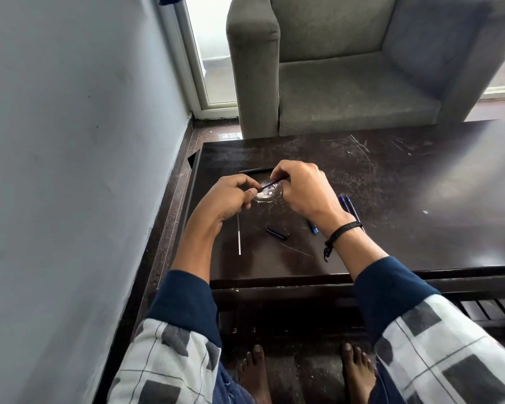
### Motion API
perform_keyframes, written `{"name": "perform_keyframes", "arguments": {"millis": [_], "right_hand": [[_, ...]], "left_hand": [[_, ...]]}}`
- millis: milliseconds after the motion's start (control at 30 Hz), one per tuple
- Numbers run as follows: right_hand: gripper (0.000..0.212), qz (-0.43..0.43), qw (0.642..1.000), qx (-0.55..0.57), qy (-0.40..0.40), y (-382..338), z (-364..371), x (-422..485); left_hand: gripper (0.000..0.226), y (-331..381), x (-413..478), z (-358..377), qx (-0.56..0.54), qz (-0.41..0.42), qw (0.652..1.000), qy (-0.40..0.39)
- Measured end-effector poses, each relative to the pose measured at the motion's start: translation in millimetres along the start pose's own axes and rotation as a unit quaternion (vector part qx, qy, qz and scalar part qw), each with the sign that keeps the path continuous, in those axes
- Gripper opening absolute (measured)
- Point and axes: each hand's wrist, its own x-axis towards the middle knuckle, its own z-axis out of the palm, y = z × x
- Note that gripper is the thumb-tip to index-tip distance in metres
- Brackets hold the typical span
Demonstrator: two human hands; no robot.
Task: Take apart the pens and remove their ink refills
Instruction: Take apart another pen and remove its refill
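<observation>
Right, one pen [270,184] held just over the table [405,228]: left hand [231,196] pinches its near tip, right hand [301,191] grips the other end. A refill [239,237] lies on the table by the left wrist.

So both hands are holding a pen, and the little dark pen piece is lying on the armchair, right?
No. The left hand and right hand do hold a pen, but the dark pen piece lies on the table, not on the armchair. The head view shows it.
</observation>
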Motion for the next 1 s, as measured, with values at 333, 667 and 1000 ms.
{"name": "perform_keyframes", "arguments": {"millis": [333,667,1000], "right_hand": [[0.037,-0.026,0.999,0.017,0.013,-3.8,-1.1,-2.5],[0.032,-0.022,0.999,0.016,-0.035,-11.1,1.0,-5.8],[0.031,-0.021,0.998,0.027,-0.048,-9.3,0.9,-4.8]], "left_hand": [[0.017,-1.0,2.3,1.2,-0.018,-0.002,1.000,-0.003],[0.016,-1.1,1.4,0.5,0.002,0.007,1.000,-0.017],[0.019,3.0,-5.3,0.6,-0.016,0.024,0.999,-0.014]]}}
